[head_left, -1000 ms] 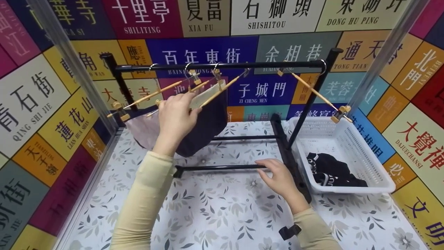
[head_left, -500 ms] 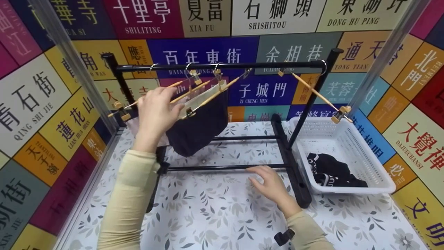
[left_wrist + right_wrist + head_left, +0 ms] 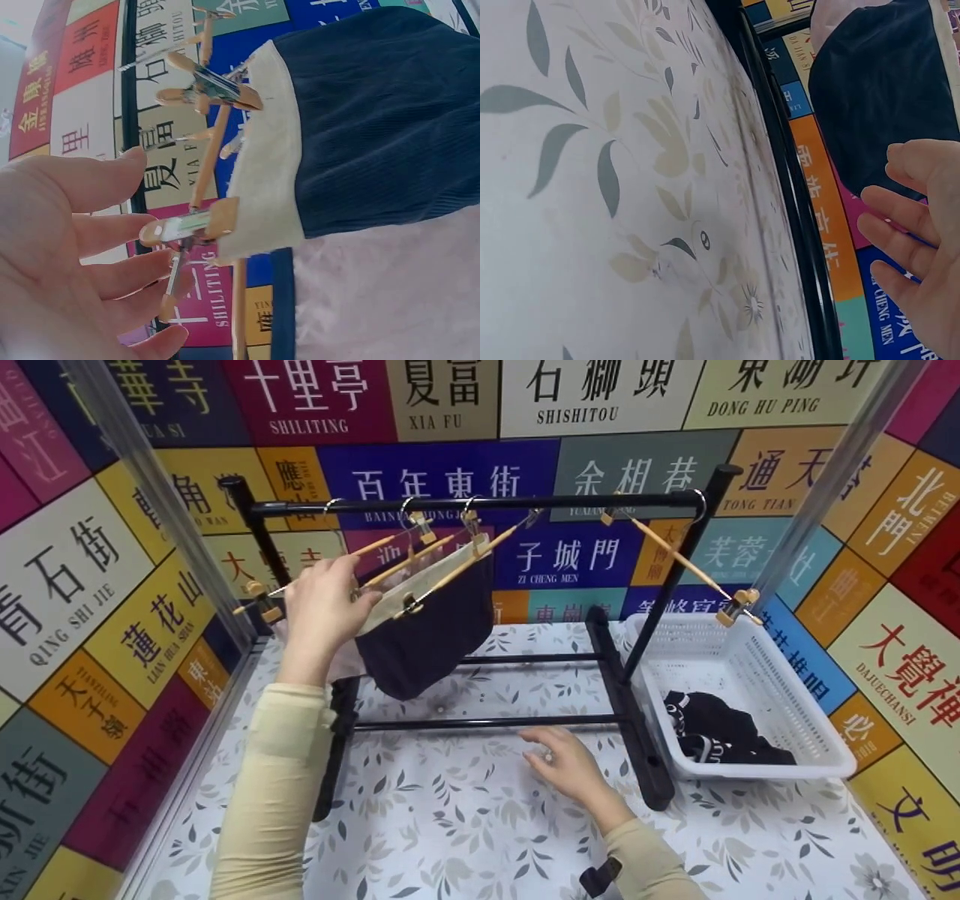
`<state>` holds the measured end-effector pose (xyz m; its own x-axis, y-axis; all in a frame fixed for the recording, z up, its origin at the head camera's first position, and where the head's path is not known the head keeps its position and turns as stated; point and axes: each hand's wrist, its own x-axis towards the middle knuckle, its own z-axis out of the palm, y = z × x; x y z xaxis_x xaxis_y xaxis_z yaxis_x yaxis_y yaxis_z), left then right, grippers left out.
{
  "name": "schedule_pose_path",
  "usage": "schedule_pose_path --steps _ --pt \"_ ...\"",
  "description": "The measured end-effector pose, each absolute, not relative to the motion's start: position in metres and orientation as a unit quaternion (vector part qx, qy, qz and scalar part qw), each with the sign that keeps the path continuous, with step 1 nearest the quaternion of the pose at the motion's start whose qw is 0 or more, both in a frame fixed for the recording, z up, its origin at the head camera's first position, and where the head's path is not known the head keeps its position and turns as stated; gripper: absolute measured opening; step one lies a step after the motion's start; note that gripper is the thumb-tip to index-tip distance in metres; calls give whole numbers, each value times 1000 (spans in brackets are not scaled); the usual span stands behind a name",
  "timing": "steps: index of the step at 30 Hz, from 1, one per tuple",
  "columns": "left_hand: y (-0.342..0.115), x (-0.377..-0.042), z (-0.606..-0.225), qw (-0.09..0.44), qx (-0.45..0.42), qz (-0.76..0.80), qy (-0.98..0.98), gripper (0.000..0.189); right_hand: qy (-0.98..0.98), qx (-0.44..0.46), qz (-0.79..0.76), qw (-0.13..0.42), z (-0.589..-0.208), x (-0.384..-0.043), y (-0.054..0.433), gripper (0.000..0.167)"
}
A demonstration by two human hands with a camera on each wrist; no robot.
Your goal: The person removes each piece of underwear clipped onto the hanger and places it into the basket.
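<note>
A navy garment with a cream waistband [image 3: 427, 637] hangs from a wooden clip hanger [image 3: 472, 561] on the black rack. Behind it hangs a pale pink garment [image 3: 375, 289] with a navy edge, partly hidden. My left hand [image 3: 322, 604] is at the hangers' front ends, fingers spread. In the left wrist view, its fingertips lie beside a clip [image 3: 191, 225] at the waistband's corner; the thumb stands apart from it. Whether a finger touches the clip is unclear. My right hand [image 3: 566, 765] hovers, holding nothing, over the floral-patterned table by the rack's lower front bar [image 3: 487, 724].
The black rack [image 3: 555, 500] spans the middle. At its right end hangs a bare hanger [image 3: 675, 551] with clips. A white basket [image 3: 750, 770] to the right holds black clothing [image 3: 720, 727] with white lettering. Sign-covered walls enclose the table [image 3: 450, 825].
My left hand has moved left along the hangers, uncovering more of the navy garment and its front clip. My right hand has drifted left and down, towards me.
</note>
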<state>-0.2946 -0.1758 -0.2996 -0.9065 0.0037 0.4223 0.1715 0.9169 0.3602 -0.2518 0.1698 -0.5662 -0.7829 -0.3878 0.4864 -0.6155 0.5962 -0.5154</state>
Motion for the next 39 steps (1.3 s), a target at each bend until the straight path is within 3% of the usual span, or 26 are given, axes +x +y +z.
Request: schedule_pose_path --steps 10,17,25,39 --pt "-179 -307 -303 162 -22 -221 -962 55 -884 281 341 152 -569 -257 161 34" --pt "-179 -313 -308 159 -18 -218 -963 46 -890 267 348 129 -566 -261 153 33" --pt "-174 -317 -316 213 -12 -237 -948 17 -885 275 352 131 -563 -265 145 35" --pt "-171 -317 -323 272 -22 -240 -932 16 -883 267 366 128 -546 -279 144 32"
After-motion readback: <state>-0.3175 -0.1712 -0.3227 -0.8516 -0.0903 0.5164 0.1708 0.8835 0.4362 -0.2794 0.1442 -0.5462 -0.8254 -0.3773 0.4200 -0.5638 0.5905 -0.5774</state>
